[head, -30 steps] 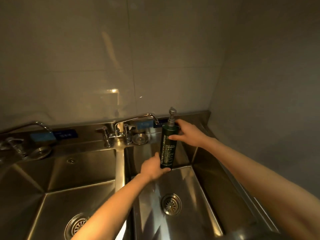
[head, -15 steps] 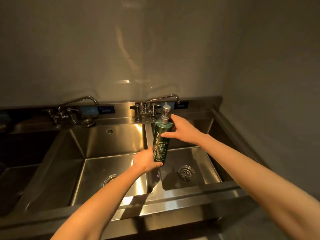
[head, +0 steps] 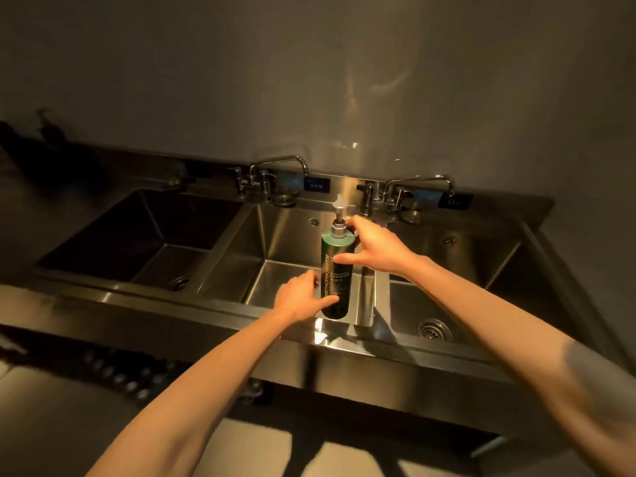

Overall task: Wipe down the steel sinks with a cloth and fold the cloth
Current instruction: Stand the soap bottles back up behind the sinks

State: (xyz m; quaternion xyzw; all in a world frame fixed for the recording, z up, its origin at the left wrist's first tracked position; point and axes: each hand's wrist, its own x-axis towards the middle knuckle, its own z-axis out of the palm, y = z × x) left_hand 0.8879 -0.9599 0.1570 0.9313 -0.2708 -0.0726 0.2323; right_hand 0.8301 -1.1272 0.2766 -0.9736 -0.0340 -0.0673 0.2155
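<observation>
The dark green pump bottle [head: 335,273] is coming forward from the back of the steel sinks [head: 275,242] to the divider [head: 367,294] near their front edge. So the basins are being cleared, wiping is not yet starting, and no cloth is showing anywhere. The left hand [head: 299,299] is curling round the bottle's lower body while the right hand [head: 375,247] is gripping its shoulder, thumb across the front.

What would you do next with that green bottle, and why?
Probably set the bottle down away from the sinks. The left hand holds its base and the right hand its top, so neither is free for wiping, and no cloth is in view.
</observation>
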